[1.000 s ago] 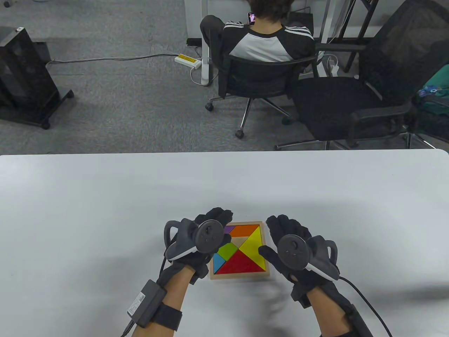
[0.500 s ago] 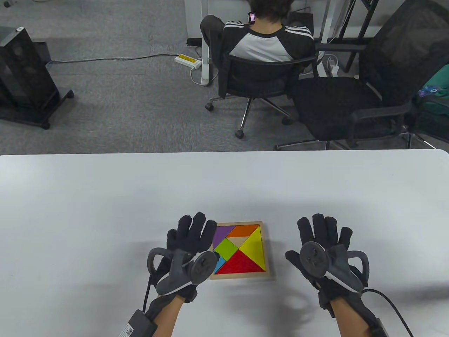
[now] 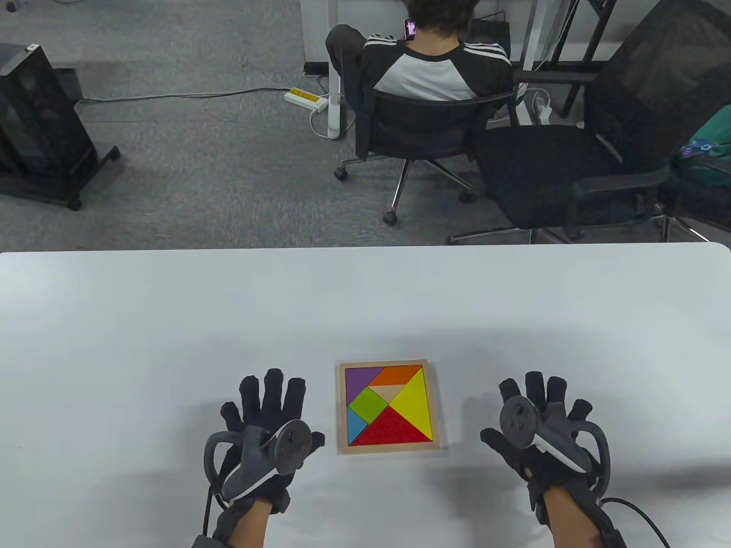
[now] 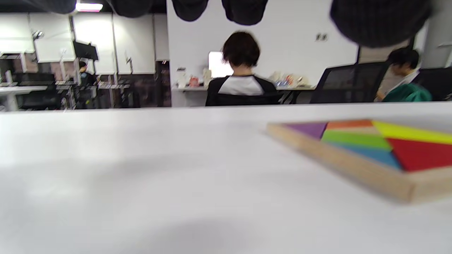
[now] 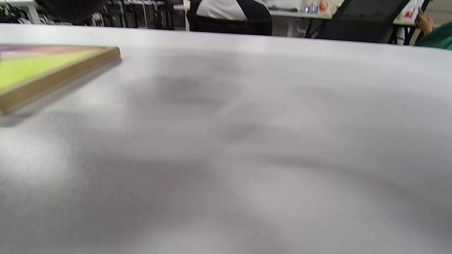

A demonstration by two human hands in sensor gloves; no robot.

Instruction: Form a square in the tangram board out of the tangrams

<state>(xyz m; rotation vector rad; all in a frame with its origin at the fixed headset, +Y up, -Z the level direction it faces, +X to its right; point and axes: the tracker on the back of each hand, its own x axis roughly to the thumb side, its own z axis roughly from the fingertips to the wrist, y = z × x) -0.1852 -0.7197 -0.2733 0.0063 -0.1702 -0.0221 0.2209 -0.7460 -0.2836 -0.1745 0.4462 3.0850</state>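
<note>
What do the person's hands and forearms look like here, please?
Both the left hand and right hand wear black sensor gloves, each with a dark grey, ring-shaped tracker strapped on its back. Forearms are bare, with black wrist straps and black cables trailing back.

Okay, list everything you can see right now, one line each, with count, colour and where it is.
tangram board: one, light wood, on the table between the hands
tangram pieces: seven, purple, orange, beige, yellow, green, blue, red, filling the board as a square
table: one, white, foreground
office chairs: two, black, beyond the table
seated person: one, black-and-white top, back turned
power strip: one, white and yellow, on the floor
left hand: black glove, open, left of board
right hand: black glove, open, right of board
</note>
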